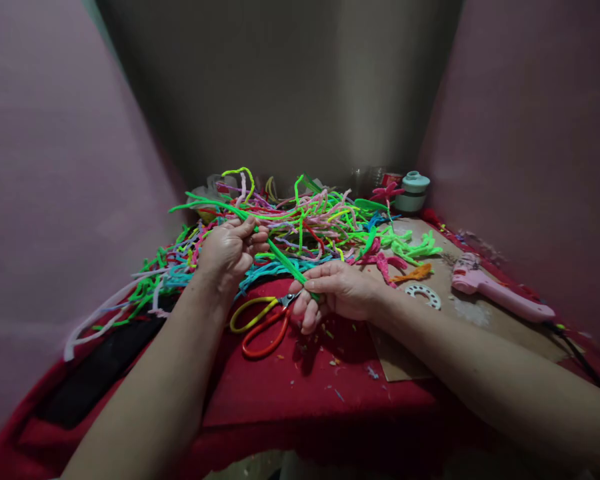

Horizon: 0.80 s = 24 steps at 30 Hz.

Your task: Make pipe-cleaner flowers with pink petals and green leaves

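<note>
Green pipe cleaners run in a narrow bundle between my two hands, above the red cloth. My left hand pinches the bundle near its middle, and its loose ends stick out to the upper left. Lower and to the right, my right hand grips the other end between thumb and fingers. Scissors with one yellow and one red handle lie on the cloth just below; their blades are mostly hidden behind my right hand. Behind both hands spreads a heap of many-coloured pipe cleaners.
On a brown board at the right lie a pink glue gun with a cord, a white ring with holes and shaped pipe-cleaner pieces. A pale blue lidded jar stands behind. A black flat item lies left. Scraps dot the red cloth.
</note>
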Each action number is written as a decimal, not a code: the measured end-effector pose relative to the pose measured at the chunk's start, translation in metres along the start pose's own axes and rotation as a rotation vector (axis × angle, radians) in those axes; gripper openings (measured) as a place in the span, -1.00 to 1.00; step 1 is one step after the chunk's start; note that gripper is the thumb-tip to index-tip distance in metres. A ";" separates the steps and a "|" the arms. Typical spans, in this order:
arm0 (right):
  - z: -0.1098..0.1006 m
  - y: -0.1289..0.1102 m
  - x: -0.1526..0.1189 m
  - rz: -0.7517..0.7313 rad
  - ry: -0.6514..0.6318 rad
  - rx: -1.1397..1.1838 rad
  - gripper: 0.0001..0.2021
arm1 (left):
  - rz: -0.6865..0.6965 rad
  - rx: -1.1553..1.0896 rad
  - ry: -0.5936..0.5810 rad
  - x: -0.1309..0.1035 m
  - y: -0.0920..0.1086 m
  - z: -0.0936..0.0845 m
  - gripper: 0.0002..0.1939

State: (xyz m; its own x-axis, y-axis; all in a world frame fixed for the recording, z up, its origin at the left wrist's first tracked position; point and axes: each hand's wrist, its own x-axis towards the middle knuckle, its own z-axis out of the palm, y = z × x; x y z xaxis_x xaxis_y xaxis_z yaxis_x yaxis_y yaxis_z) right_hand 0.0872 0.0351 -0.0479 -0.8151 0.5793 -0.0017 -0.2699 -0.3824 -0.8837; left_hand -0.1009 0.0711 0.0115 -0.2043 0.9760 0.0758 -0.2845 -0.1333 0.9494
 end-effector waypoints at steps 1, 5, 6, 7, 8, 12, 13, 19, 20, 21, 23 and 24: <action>0.000 0.000 0.000 0.002 -0.001 0.001 -0.88 | 0.005 0.003 0.021 0.001 0.001 -0.001 -0.85; 0.004 0.001 0.000 0.020 0.048 -0.002 -0.89 | 0.038 0.003 0.003 0.002 0.001 -0.003 -0.86; 0.005 0.000 0.000 0.026 0.057 -0.006 -0.89 | 0.045 -0.001 -0.009 0.002 0.001 -0.003 -0.87; 0.006 0.000 0.000 0.031 0.060 -0.012 -0.88 | 0.050 -0.002 -0.020 0.001 0.002 -0.003 -0.87; 0.006 0.000 0.000 0.033 0.059 -0.019 -0.87 | 0.059 -0.003 -0.029 0.000 0.002 -0.003 -0.87; 0.007 -0.001 0.000 0.027 0.060 -0.078 -0.78 | 0.103 -0.005 -0.048 -0.003 0.004 -0.002 -0.88; 0.007 -0.001 -0.001 0.020 0.063 -0.095 -0.77 | 0.108 -0.009 -0.046 -0.003 0.004 -0.002 -0.88; 0.006 -0.002 -0.004 -0.051 0.032 -0.088 -0.80 | 0.009 -0.005 -0.066 -0.002 0.005 -0.003 -0.86; 0.006 -0.002 -0.004 -0.066 0.026 -0.074 -0.80 | -0.016 -0.003 -0.079 -0.002 0.005 -0.003 -0.86; 0.005 -0.002 -0.004 -0.078 0.030 -0.065 -0.80 | -0.038 0.000 -0.089 -0.002 0.004 -0.002 -0.87; 0.003 -0.003 -0.003 -0.088 0.046 -0.058 -0.77 | -0.072 0.012 -0.105 -0.003 0.002 0.000 -0.88; 0.002 -0.003 -0.003 -0.089 0.051 -0.051 -0.76 | -0.087 0.018 -0.114 -0.005 0.000 0.001 -0.89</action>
State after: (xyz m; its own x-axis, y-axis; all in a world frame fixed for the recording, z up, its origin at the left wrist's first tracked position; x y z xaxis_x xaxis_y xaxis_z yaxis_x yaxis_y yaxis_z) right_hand 0.0890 0.0333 -0.0437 -0.7614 0.6460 0.0552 -0.3129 -0.2916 -0.9039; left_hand -0.0987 0.0669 0.0118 -0.0713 0.9971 0.0267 -0.2798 -0.0457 0.9590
